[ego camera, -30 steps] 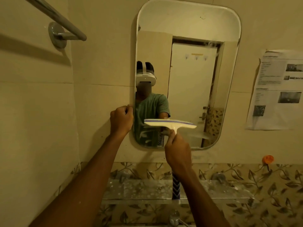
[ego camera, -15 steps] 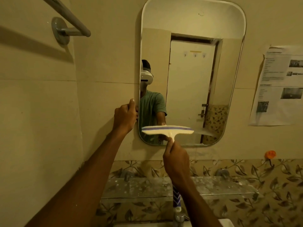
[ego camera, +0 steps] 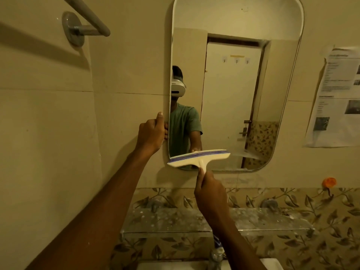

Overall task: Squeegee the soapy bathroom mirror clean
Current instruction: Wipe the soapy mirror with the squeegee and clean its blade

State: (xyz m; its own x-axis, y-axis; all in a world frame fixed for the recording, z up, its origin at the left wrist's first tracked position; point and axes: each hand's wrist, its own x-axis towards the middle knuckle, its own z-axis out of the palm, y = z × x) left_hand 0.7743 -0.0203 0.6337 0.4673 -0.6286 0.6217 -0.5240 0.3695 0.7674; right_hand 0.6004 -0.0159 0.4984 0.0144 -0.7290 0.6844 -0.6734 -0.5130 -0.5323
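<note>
A tall mirror (ego camera: 233,90) with rounded corners hangs on the beige wall. My right hand (ego camera: 209,193) grips the handle of a white squeegee (ego camera: 198,157) with a blue rubber blade. Its blade lies across the mirror's lower left part, tilted down to the left, and its left end reaches the mirror's bottom left corner. My left hand (ego camera: 152,133) is closed around the mirror's left edge at mid-height, thumb up along the rim. A faint wet streak shows on the glass to the right of the blade.
A glass shelf (ego camera: 272,221) runs below the mirror, over a leaf-patterned tile band. A tap (ego camera: 215,257) and a white basin (ego camera: 175,266) sit at the bottom. A metal towel rail (ego camera: 85,18) is at the upper left. Printed paper sheets (ego camera: 339,98) and an orange hook (ego camera: 329,182) are on the right.
The squeegee has slid down and to the left on the mirror, its left end dropping to the bottom corner. My left hand stays on the mirror's edge. The view has shifted left.
</note>
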